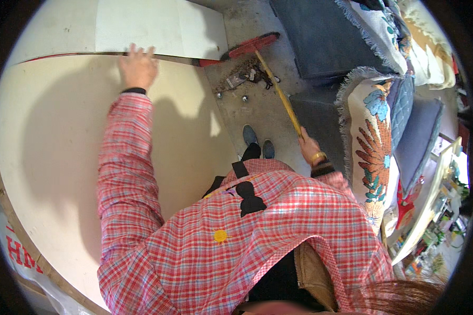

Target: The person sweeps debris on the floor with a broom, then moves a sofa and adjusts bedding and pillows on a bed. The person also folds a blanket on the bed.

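My right hand (310,146) is closed around the yellow handle (282,94) of a push broom. The broom's red head (254,45) rests on the grey floor, beside the end of a white panel. Dust, scraps and small dark litter (244,76) lie on the floor just below the head. My left hand (139,70), slightly blurred, is over the far edge of a large cream board (181,157) with its fingers spread and nothing held. Whether it touches the board I cannot tell. A dark gap with a red strip separates this board from the white panel (142,25) beyond.
To the right stands a dark grey upholstered sofa (327,39) with a fringed embroidered cushion (368,145) and a blue-grey cushion (419,138). Two small shiny round objects (244,98) lie on the floor near my shoes (250,134). Cluttered items (437,232) fill the lower right.
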`<state>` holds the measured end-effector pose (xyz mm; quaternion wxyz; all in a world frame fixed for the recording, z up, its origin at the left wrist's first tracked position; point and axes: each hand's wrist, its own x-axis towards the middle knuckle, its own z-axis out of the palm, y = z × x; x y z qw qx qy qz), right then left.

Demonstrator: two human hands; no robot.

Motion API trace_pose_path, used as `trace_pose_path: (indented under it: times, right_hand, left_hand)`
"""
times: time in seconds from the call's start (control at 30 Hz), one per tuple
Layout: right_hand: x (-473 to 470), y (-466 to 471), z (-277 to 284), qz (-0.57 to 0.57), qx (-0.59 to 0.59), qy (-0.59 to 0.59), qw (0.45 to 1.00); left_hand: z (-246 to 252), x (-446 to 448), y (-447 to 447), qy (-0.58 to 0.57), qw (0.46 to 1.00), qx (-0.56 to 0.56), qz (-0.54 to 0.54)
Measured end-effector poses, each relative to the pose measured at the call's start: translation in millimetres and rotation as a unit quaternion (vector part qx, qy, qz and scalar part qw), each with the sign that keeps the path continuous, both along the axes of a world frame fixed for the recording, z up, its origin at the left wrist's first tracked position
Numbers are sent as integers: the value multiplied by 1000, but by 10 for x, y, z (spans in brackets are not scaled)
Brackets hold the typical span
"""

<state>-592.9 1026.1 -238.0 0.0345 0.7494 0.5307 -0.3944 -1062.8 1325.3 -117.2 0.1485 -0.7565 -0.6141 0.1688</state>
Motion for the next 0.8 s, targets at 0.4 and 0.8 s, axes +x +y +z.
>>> trace_pose_path:
  times: [0.4, 0.8]
  right_hand:
    - [411, -1534, -385, -24, -191, 17, 981]
    - [451, -1305, 76, -303, -147, 226, 914]
  left_hand:
    - [-899, 929, -2293, -249, 936, -245, 41]
    - [-789, 1130, -3880, -377, 889, -248, 74]
